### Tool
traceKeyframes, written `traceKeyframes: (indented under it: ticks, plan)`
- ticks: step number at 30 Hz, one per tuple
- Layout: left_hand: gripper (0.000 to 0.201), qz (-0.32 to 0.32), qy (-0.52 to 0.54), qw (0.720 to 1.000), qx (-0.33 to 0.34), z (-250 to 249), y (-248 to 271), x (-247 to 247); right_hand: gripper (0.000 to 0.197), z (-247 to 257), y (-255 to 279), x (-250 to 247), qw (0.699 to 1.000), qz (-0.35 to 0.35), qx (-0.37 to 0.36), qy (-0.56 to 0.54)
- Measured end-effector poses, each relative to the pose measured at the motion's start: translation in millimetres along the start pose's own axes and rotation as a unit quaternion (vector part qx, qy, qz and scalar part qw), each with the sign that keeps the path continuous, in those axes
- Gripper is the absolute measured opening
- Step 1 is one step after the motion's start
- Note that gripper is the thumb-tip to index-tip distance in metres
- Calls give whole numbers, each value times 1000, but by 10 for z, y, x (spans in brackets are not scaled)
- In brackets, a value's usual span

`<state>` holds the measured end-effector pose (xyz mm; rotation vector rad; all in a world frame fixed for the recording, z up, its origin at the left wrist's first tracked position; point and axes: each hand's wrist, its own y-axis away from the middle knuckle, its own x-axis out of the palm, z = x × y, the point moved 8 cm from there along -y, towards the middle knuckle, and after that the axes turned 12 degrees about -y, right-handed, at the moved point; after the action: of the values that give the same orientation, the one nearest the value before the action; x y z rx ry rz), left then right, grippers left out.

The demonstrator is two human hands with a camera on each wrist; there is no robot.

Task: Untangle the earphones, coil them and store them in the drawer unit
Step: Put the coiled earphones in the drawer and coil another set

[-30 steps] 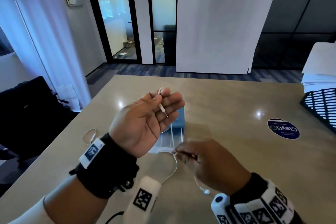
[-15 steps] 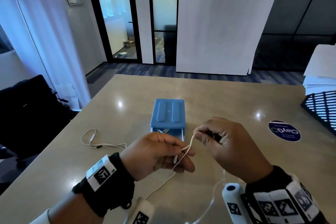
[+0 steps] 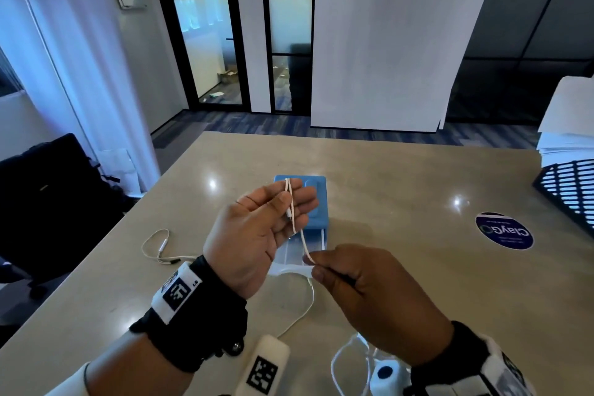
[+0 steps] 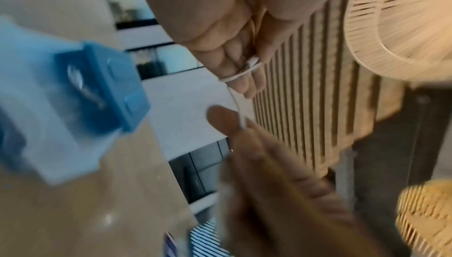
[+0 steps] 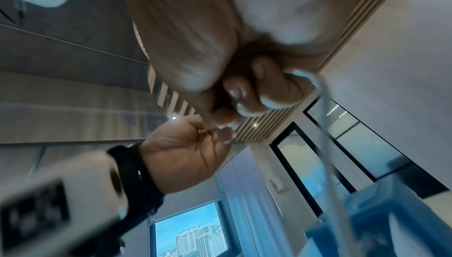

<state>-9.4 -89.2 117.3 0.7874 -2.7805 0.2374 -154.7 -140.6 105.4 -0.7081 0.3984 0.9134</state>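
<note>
My left grip (image 3: 257, 228) holds the thin white earphone cable (image 3: 294, 219) looped over its fingers; my right grip (image 3: 360, 286) pinches the cable above the blue plastic drawer unit (image 3: 316, 199).

earphones: 2 (image 3: 294, 219) (image 3: 160, 249) | drawer unit: 1 (image 3: 316, 202) | hands: 2 (image 3: 257, 235) (image 3: 369, 292) | round sticker: 1 (image 3: 504, 230)
</note>
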Motion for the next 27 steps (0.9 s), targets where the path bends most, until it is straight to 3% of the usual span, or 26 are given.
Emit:
traceKeyframes:
  ticks: [1,3,5,7,9,11,13,15,16,18,19,21,22,23,25,26,27]
  plan:
    - [24,-11,-92,995,33,-34,0,-32,36,66,-9,-18,1000,20,-11,11]
    - [24,-3,-286,954,90,-33,26,-39,28,188,-31,-131,999,26,-36,19]
    - [18,91,-382,917,71,147,67,86,17,231,-83,-339,999,-11,-45,12]
    - [22,174,-304,936,-24,372,152,166,7,170,-141,-524,997,-57,-49,24]
    - [26,204,-137,961,-129,427,262,235,5,12,-179,-602,995,-93,-41,21]
    - [22,216,8,963,-160,305,327,322,11,-193,-172,-569,993,-114,-11,-7]
    - [21,180,146,961,-148,133,270,314,20,-316,-123,-372,995,-96,19,-29]
    - [25,80,191,972,-112,45,117,172,22,-305,-42,-36,998,-22,34,-47]
    - [25,33,159,983,-83,5,45,92,23,-251,0,116,999,13,31,-38]
    - [22,-33,-36,999,2,-73,-58,-79,24,-117,37,268,999,47,13,-8]
    - [19,-46,-190,979,56,-112,-65,-129,25,-49,31,262,999,46,-1,5]
    - [16,29,-468,874,128,-64,-14,-9,25,54,-15,126,999,27,-25,23]
    - [17,85,-543,826,124,46,36,72,23,72,-43,21,999,13,-31,26]
    - [19,128,-546,822,97,164,74,110,20,66,-65,-91,999,2,-35,32]
    - [15,162,-397,903,4,340,125,86,15,19,-109,-304,998,-21,-40,54]
    - [16,176,-307,934,-43,368,163,85,13,-24,-126,-385,997,-32,-40,60]
    - [20,200,-239,946,-85,404,199,94,11,-71,-140,-453,997,-47,-39,56]
